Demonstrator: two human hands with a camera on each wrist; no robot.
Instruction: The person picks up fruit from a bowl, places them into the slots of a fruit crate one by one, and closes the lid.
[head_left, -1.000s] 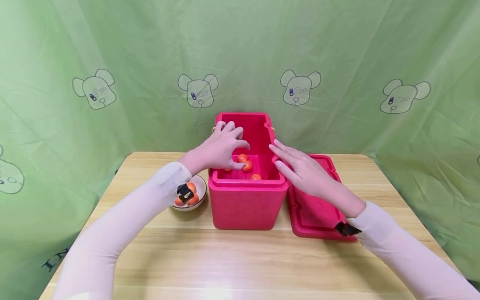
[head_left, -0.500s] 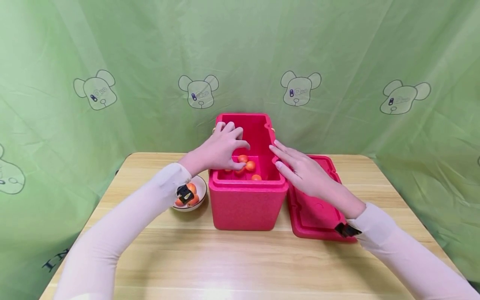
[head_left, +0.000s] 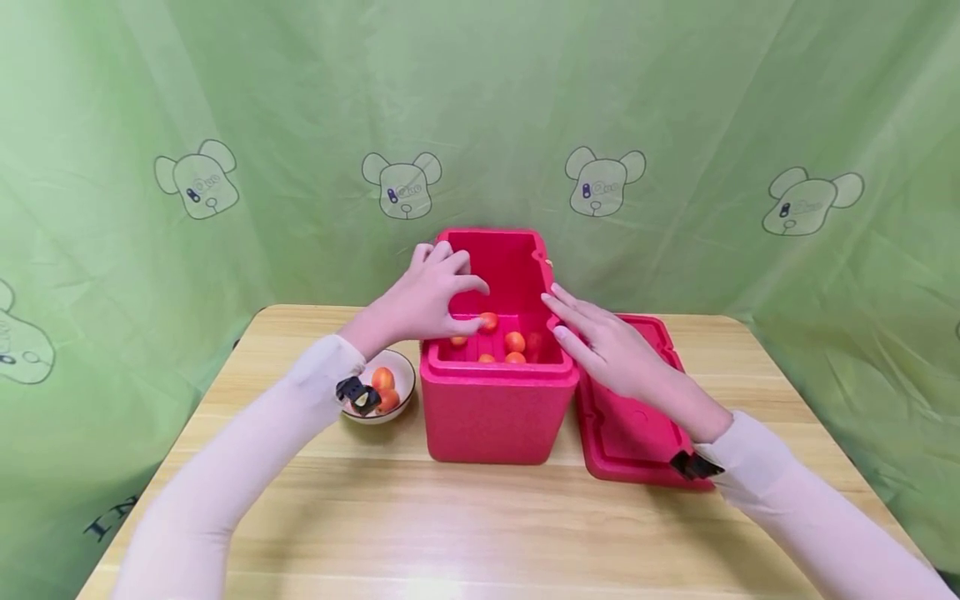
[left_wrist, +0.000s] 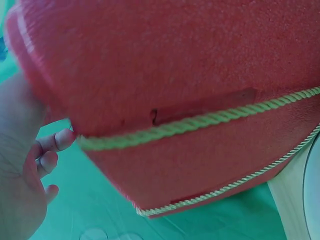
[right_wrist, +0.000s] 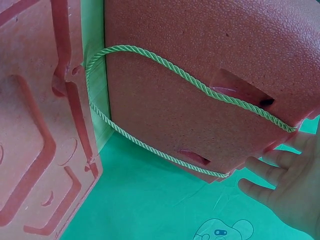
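Note:
A deep red foam box [head_left: 497, 421] stands uncovered on the table, with several small orange-red fruits [head_left: 514, 342] lying apart on its floor. My left hand [head_left: 427, 302] is over the box's left rim, fingers loosely bent, thumb and index finger spread with nothing seen between them. In the left wrist view, three fingertips [left_wrist: 63, 138] show beside the box's corner and a rope handle [left_wrist: 165, 131]. My right hand [head_left: 607, 346] lies with straight fingers along the right rim. The right wrist view shows that hand [right_wrist: 295, 180] at the box's edge near the other rope handle [right_wrist: 175, 67].
A white bowl [head_left: 406, 377] with a dark rim holds more of the fruits [head_left: 383, 379], left of the box under my left wrist. The box's red lid [head_left: 630, 429] lies flat to the right, beneath my right forearm. A green curtain [head_left: 495, 100] hangs close behind the table.
My left hand has shifted slightly left. The fruits in the box have rolled apart, some toward the right and front. My right hand stays at the right rim.

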